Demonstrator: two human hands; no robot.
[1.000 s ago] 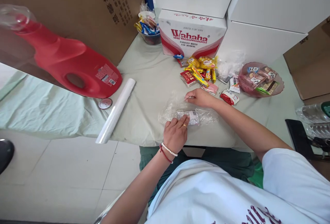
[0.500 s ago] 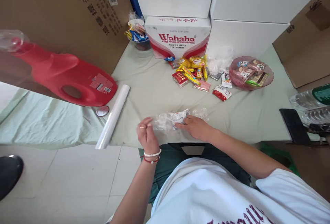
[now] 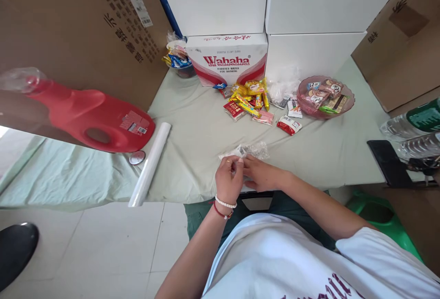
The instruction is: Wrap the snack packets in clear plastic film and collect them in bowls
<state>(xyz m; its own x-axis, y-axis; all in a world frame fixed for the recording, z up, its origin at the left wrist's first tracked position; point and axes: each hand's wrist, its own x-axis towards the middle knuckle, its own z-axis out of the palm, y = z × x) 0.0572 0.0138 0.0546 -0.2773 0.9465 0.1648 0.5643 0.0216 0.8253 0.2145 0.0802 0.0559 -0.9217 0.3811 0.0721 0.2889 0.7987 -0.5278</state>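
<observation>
Near the front edge of the table covered in pale green cloth (image 3: 192, 143), both my hands meet over a small white snack packet wrapped in clear plastic film (image 3: 245, 151). My left hand (image 3: 228, 179), with bead and red bracelets at the wrist, has its fingers curled and pinches the near edge of the film. My right hand (image 3: 261, 174) lies beside it, fingers closed on the same wrapped packet. Part of the film and packet shows just beyond my fingertips.
A roll of cling film (image 3: 149, 163) lies at the left, beside a red detergent jug (image 3: 89, 118) and a round lid (image 3: 137, 157). Behind are loose snack packets (image 3: 247, 99), a pink bowl of snacks (image 3: 325, 96), a Wahaha box (image 3: 227, 58), white boxes and cardboard cartons. Bottles (image 3: 412, 129) and a dark phone (image 3: 388, 161) are at the right.
My left hand moved right from the film's left end to meet my right hand, bunching the film tighter round the packet. The camera view tilted and shifted.
</observation>
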